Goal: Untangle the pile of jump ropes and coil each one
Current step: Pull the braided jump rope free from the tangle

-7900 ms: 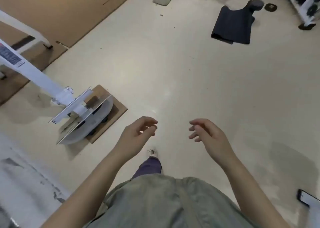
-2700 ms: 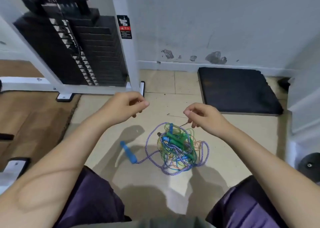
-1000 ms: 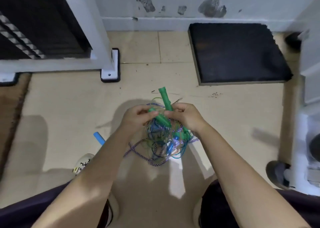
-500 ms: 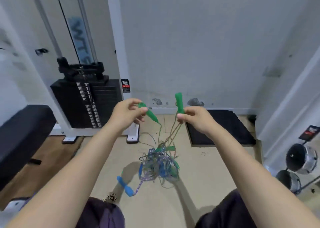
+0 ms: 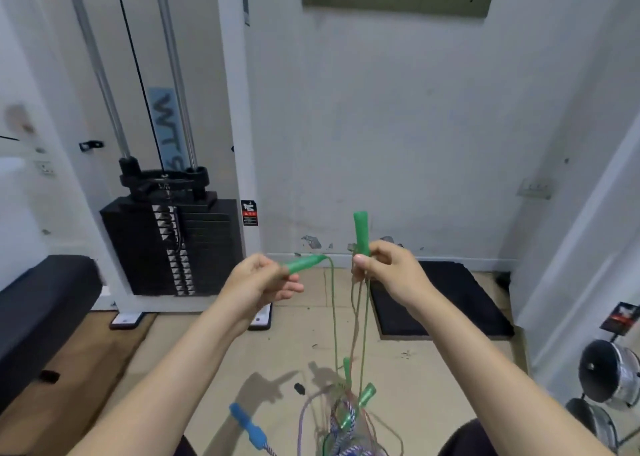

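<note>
My left hand (image 5: 258,282) grips a green jump rope handle (image 5: 303,263) that points to the right. My right hand (image 5: 388,272) holds a second green handle (image 5: 361,230) upright, with thin cords pinched under the thumb. Thin green cords (image 5: 334,317) hang straight down from both handles. Below them dangles the tangle of ropes (image 5: 343,421), with more green handles (image 5: 366,395) and purple-blue braided rope in it. A blue handle (image 5: 246,426) hangs off to the lower left of the tangle.
A white cable machine with a black weight stack (image 5: 173,244) stands at the left. A black bench pad (image 5: 38,303) is at the far left. A black floor mat (image 5: 446,300) lies by the wall. Dumbbells (image 5: 609,374) sit on a rack at the right.
Both hands have lifted the two green handles higher. The tangle has been raised further off the floor and hangs lower in view, with the green cords pulled out longer.
</note>
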A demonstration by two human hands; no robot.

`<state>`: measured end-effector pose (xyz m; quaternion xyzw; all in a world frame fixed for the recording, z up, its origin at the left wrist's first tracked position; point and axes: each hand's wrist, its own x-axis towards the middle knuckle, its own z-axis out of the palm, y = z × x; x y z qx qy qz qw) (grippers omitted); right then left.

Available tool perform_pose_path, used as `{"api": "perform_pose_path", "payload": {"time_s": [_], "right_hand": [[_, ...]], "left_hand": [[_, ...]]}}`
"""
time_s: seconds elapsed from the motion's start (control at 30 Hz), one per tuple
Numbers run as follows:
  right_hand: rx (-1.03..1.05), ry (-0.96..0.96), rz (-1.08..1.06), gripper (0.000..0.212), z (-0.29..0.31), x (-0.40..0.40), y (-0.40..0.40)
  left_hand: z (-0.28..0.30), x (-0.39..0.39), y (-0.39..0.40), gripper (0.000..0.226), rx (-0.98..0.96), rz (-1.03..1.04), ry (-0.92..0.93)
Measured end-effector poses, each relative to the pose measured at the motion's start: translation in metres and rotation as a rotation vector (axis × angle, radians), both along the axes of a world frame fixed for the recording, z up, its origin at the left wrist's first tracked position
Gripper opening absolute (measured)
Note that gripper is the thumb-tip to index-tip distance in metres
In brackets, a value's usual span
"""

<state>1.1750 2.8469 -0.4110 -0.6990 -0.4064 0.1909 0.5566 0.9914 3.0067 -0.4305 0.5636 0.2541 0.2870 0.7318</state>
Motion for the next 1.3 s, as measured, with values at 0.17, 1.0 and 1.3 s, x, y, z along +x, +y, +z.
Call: {"api": "perform_pose_path", "payload": {"time_s": [0.17, 1.0, 1.3], "right_hand": [[0.009, 0.136, -0.019, 0.017, -0.041, 0.020, 0.019], [-0.253, 0.010, 0.183, 0.019, -0.075, 0.006, 0.039], [-0.347, -0.280, -0.083, 0.024, -0.077, 0.023, 0.029]], "left_hand": [[-0.037, 0.015, 0.010, 0.018, -0.214, -0.158, -0.118], [-0.078, 0.029, 0.008, 0.019, 0.241, -0.554, 0.385], [-0.077, 0.016, 0.026, 0.034, 0.270, -0.178, 0.394]]}}
